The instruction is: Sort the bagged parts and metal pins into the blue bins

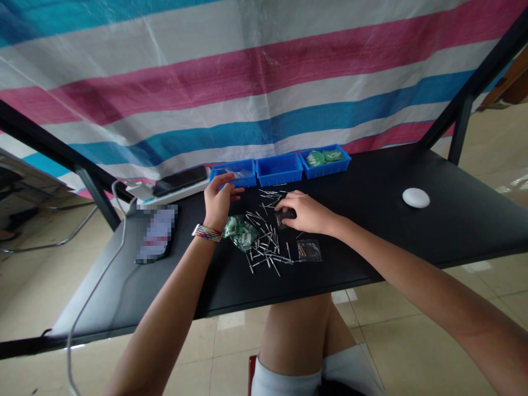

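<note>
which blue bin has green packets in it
The rightmost blue bin: green packets lie in it, while none show in the left bin or middle bin.

A dark phone (181, 180) lies on a white power strip (175, 196) before a striped sheet (264, 77).

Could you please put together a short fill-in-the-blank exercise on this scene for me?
1. At the back of the black table stand ____ blue bins in a row.
2. The bags in the rightmost bin look mostly ____ in colour.
3. The hand without the multicoloured wristband, its fingers at a small clear bag, is the person's ____ hand.
4. The smooth oval object on the table is ____ in colour.

Missing words: three; green; right; white.
</note>
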Demonstrator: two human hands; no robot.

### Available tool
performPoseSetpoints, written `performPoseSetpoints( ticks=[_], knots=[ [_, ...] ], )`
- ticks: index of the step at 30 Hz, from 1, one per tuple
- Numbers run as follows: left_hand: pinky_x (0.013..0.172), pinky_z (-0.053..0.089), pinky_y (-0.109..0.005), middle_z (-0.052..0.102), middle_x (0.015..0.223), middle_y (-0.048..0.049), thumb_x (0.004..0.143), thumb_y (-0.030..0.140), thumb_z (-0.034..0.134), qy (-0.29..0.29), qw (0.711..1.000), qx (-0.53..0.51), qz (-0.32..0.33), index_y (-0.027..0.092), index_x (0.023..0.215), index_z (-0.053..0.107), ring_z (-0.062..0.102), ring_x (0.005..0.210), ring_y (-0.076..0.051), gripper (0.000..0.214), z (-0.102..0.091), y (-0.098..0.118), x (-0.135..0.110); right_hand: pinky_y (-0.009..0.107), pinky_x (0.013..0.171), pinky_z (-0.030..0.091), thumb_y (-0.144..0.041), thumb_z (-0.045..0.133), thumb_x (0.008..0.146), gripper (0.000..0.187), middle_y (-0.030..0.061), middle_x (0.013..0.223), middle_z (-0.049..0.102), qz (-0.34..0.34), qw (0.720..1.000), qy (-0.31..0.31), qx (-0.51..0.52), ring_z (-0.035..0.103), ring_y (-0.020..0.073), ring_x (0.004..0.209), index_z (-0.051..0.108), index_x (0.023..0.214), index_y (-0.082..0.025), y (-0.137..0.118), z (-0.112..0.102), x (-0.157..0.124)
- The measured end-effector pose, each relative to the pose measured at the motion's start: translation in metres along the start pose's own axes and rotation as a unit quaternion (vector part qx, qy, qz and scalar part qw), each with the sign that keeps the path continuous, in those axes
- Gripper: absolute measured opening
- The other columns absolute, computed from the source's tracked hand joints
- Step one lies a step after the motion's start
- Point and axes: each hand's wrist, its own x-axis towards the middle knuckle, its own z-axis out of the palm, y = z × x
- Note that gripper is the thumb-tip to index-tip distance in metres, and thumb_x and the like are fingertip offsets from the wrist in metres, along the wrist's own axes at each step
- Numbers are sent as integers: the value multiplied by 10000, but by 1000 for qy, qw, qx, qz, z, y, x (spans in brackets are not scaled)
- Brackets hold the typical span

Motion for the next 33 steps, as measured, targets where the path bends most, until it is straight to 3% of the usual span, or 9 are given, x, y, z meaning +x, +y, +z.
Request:
performPoseSetpoints(
  ticks=[4,8,10,14,19,21,24,28,33],
  knots=[
    [601,598,-237,749,1210,-131,770,246,653,16,999,28,17,165,1168,755,796,860,-220,419,1,-4,1,330,773,486,-10,783,725,334,26,797,724,51,997,7,51,630,193,772,841,1009,-176,8,-10,3],
    [593,613,-253,599,1516,-133,775,226,664,59,991,75,91,186,1177,787,788,869,-207,422,0,-5,2,292,638,448,-70,765,726,176,9,721,728,95,987,15,130,616,152,648,837,846,-177,11,-20,3],
    [573,601,-245,596,1517,-145,793,217,652,50,991,89,87,169,1185,788,783,846,-200,417,-2,-6,3,289,631,461,-130,767,747,88,15,713,734,103,978,28,181,629,156,656,818,802,-177,10,-21,4],
    [572,585,-224,636,1466,-175,835,215,640,7,995,88,47,137,1231,761,780,833,-193,421,-2,-8,2,297,641,519,-229,785,782,92,36,768,744,125,939,49,316,669,167,692,773,851,-170,7,-19,6],
    [599,577,-199,702,1375,-110,843,228,662,-5,991,82,110,196,1138,763,781,838,-163,313,4,-3,-5,304,634,547,-249,822,762,189,49,765,763,165,888,78,422,713,184,699,733,911,-173,4,-13,7],
    [604,564,-205,762,1176,-94,872,279,690,-49,988,82,118,188,1062,752,760,779,-152,220,7,4,-10,311,655,559,-265,831,763,216,60,803,787,166,879,91,437,739,196,736,744,938,-175,3,-11,8],
    [643,574,-248,762,896,-67,945,418,683,-184,977,53,97,171,1052,746,732,733,-167,276,14,16,-22,311,637,555,-308,853,769,263,62,831,791,157,877,108,441,744,198,736,752,975,-178,3,-9,9],
    [654,572,-253,748,848,-55,915,469,773,-309,948,49,63,158,996,739,717,722,-163,323,27,21,-38,301,617,551,-338,852,789,290,50,824,777,138,876,115,448,715,174,693,751,1004,-171,2,-7,9],
    [628,564,-226,715,829,-33,902,387,796,-344,936,41,59,145,950,714,701,679,-130,260,36,10,-45,293,639,582,-358,830,813,287,44,844,777,132,874,112,453,709,159,697,767,1019,-168,1,-5,9]
  ],
)
